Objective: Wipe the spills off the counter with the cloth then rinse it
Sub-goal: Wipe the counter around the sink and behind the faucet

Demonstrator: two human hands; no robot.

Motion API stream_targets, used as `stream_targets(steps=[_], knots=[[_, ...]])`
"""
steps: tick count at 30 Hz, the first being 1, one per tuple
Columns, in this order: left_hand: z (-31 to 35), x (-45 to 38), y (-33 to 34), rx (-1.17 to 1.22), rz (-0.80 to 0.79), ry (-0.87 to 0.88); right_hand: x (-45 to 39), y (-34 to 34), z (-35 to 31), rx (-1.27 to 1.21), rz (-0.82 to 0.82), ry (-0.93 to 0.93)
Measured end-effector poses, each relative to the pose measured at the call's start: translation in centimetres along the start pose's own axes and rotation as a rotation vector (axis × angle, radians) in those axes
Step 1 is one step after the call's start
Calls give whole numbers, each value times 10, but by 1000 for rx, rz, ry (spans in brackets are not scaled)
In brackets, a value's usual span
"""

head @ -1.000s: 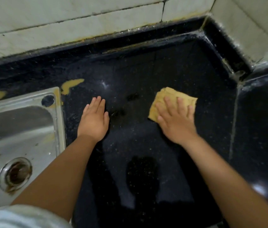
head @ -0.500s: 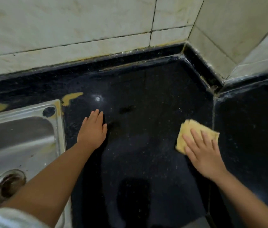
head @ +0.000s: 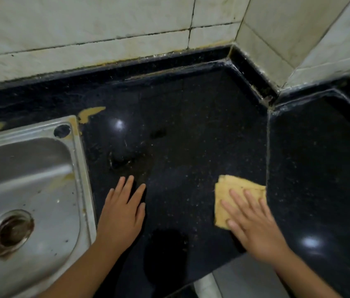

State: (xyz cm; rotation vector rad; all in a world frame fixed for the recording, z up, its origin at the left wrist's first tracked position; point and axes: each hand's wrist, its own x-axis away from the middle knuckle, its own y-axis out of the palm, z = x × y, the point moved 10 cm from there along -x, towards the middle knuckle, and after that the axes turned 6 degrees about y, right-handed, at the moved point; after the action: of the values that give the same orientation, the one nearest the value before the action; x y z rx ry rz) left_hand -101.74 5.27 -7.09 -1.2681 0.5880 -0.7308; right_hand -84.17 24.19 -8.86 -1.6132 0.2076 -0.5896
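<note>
Folded yellow cloth (head: 234, 191) flat on black counter (head: 191, 125), near front edge, just left of the slab seam. Right hand (head: 253, 222) presses it, fingers straight and spread. Likely soft, light, limp when wet; best gathered at its folded edge. Left hand (head: 124, 214) flat on counter, fingers straight, beside steel sink (head: 79, 168). Dark spill (head: 124, 160) lies beyond left fingertips, unwiped.

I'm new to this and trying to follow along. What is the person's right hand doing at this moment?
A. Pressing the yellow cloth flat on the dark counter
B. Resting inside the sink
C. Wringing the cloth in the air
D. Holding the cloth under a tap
A: the right hand lies with straight fingers on the yellow cloth, flat on the black counter, well away from the sink.
</note>
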Motion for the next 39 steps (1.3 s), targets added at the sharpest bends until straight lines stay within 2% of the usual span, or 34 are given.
stream_targets(steps=[3,5,6,9,12,14,16,19,21,23,25,28,32,36,39], knots=[[4,13,9,-13,-47,6,-48,-25,38,-20,10,230],[5,19,18,-14,-99,-3,-81,-24,38,-144,-90,376],[5,20,21,-10,-123,-6,-94,-28,27,-164,-106,388],[5,21,21,-29,-143,-26,-103,-27,-25,-147,-110,256],[4,19,17,-37,-98,-34,-66,-15,-79,24,-4,-48],[5,18,17,-24,-73,-20,-26,-2,-90,73,22,-216],[5,17,11,-23,-25,7,3,10,-77,85,-49,-277],[-7,18,-11,-54,106,16,-10,-5,-56,116,-83,-203],[-23,24,-24,-87,179,-24,-50,-18,-45,12,-73,-21],[-38,37,-28,-104,197,-74,-100,-27,-51,-76,-122,155],[-48,53,-24,-118,161,-102,-143,-37,-84,-101,-130,182],[-63,65,-17,-115,79,-146,-180,-38,-158,-91,-156,65],[-66,63,-13,-134,62,-137,-151,-28,-236,0,-125,-213],[-60,62,-8,-105,86,-116,-57,-11,-226,174,32,-542],[-60,63,-4,-55,68,-146,-1,16,-185,243,13,-614]])
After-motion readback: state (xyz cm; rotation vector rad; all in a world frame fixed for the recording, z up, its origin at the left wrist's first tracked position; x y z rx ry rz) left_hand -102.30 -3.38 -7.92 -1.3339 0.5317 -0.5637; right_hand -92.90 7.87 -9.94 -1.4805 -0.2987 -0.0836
